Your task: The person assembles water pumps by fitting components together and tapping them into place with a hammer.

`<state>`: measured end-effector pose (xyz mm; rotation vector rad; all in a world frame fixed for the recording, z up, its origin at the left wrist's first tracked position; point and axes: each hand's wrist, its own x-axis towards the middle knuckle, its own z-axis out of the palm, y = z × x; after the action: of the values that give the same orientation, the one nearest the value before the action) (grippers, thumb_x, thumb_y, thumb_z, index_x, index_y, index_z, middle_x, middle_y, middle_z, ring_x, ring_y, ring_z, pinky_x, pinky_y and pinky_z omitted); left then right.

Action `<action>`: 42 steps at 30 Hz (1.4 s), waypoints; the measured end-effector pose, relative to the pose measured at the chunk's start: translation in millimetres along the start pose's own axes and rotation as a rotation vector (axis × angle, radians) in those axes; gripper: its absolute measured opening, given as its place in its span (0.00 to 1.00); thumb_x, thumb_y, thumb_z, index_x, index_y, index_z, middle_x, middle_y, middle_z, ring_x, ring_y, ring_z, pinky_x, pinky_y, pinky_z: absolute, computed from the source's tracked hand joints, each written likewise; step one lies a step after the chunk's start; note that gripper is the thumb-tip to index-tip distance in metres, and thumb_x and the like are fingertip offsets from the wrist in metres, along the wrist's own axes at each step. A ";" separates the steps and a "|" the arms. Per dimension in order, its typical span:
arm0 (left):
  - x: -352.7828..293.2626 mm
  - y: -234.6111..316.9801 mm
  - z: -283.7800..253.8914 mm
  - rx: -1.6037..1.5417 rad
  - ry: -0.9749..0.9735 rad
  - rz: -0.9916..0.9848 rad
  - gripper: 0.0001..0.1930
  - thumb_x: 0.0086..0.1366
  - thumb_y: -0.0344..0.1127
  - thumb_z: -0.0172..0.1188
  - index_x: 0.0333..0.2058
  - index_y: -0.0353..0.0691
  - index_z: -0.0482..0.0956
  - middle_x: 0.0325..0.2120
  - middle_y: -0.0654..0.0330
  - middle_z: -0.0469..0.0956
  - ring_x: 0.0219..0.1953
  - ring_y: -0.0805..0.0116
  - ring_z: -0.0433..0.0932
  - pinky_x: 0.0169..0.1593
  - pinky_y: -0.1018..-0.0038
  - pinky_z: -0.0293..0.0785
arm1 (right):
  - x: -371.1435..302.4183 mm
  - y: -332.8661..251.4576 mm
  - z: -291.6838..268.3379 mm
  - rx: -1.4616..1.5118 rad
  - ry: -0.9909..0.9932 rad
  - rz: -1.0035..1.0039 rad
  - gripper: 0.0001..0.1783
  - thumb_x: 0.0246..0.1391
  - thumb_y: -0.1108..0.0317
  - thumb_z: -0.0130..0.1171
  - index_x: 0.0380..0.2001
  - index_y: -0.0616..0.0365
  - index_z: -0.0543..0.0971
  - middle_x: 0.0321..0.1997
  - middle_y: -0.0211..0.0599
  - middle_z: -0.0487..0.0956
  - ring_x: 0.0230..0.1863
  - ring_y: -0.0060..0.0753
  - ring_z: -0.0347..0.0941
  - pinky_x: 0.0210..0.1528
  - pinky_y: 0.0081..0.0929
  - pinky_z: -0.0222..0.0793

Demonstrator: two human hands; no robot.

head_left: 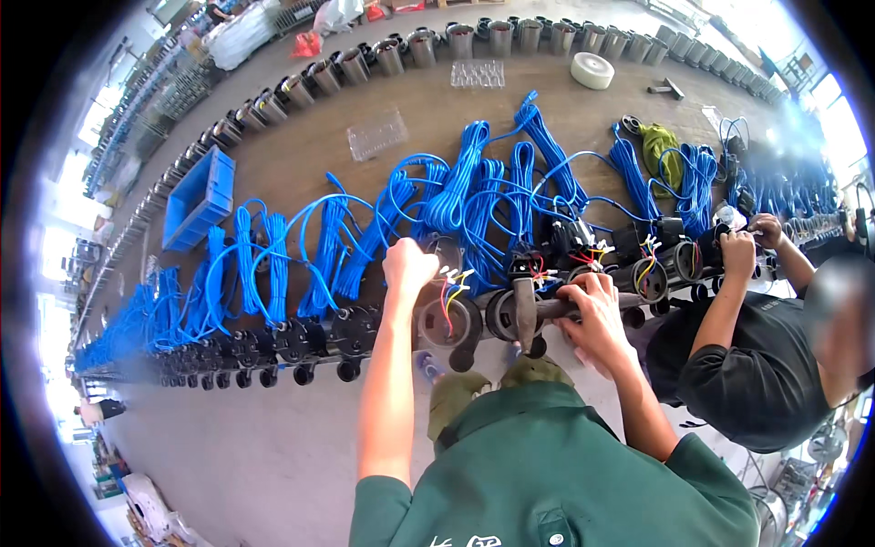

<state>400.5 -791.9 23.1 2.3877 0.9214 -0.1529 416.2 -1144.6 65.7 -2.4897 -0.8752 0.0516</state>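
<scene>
My left hand (410,266) is closed just above an open round housing (447,323) with red and yellow wires sticking out. What its fingers hold is hidden. My right hand (594,314) is wrapped round the handle of a hammer, whose dull metal head (525,310) hangs in front of a black round motor part (500,315). Coloured wires with white connectors (543,275) rise behind the hammer. Bundles of blue cable (483,219) lie on the table beyond both hands, joined to the row of black parts along the near edge.
A co-worker (766,356) in black works close on my right, both hands at the same row. A blue crate (200,199) stands at the left. Metal cylinders (424,47) line the far edge. A white roll (592,70), another hammer (667,88) and a green cloth (660,157) lie on the table.
</scene>
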 end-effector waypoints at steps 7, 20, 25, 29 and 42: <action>-80.4 16.6 -9.0 -0.735 0.361 0.486 0.23 0.60 0.18 0.55 0.54 0.35 0.68 0.45 0.53 0.77 0.49 0.61 0.78 0.57 0.67 0.73 | 85.1 -33.1 -6.9 0.982 -0.249 0.119 0.27 0.71 0.47 0.55 0.57 0.61 0.78 0.57 0.40 0.81 0.57 0.33 0.76 0.59 0.37 0.70; -124.6 6.5 -35.9 -0.076 0.485 0.858 0.32 0.49 0.24 0.69 0.56 0.42 0.76 0.54 0.43 0.66 0.55 0.39 0.73 0.52 0.56 0.79 | 161.2 -92.5 34.8 1.129 -0.947 0.465 0.25 0.66 0.44 0.63 0.44 0.56 0.84 0.40 0.30 0.85 0.38 0.24 0.81 0.46 0.29 0.80; -120.9 -3.3 -31.8 -0.309 0.413 0.942 0.41 0.46 0.20 0.70 0.62 0.41 0.69 0.59 0.43 0.65 0.59 0.42 0.72 0.54 0.58 0.79 | 181.2 -77.8 45.3 0.781 -0.875 0.450 0.19 0.65 0.51 0.64 0.39 0.60 0.85 0.36 0.33 0.84 0.31 0.27 0.80 0.32 0.31 0.80; -123.3 -22.8 -7.9 -1.328 -0.280 0.310 0.45 0.54 0.26 0.77 0.66 0.33 0.58 0.58 0.51 0.74 0.60 0.60 0.74 0.63 0.57 0.71 | 170.6 -102.7 30.5 0.983 -0.684 0.598 0.15 0.63 0.62 0.65 0.47 0.62 0.83 0.38 0.36 0.85 0.33 0.31 0.84 0.34 0.33 0.82; -113.1 -25.3 2.2 -0.988 -0.367 0.076 0.19 0.56 0.28 0.76 0.45 0.33 0.81 0.33 0.62 0.85 0.33 0.78 0.80 0.38 0.75 0.77 | 158.5 -72.2 84.6 1.185 -0.594 0.175 0.15 0.71 0.57 0.59 0.42 0.61 0.78 0.40 0.44 0.86 0.42 0.33 0.85 0.48 0.31 0.81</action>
<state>298.8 -843.8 43.1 1.4081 0.5331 -0.0723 483.7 -964.4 45.0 -1.3898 -0.5457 1.0707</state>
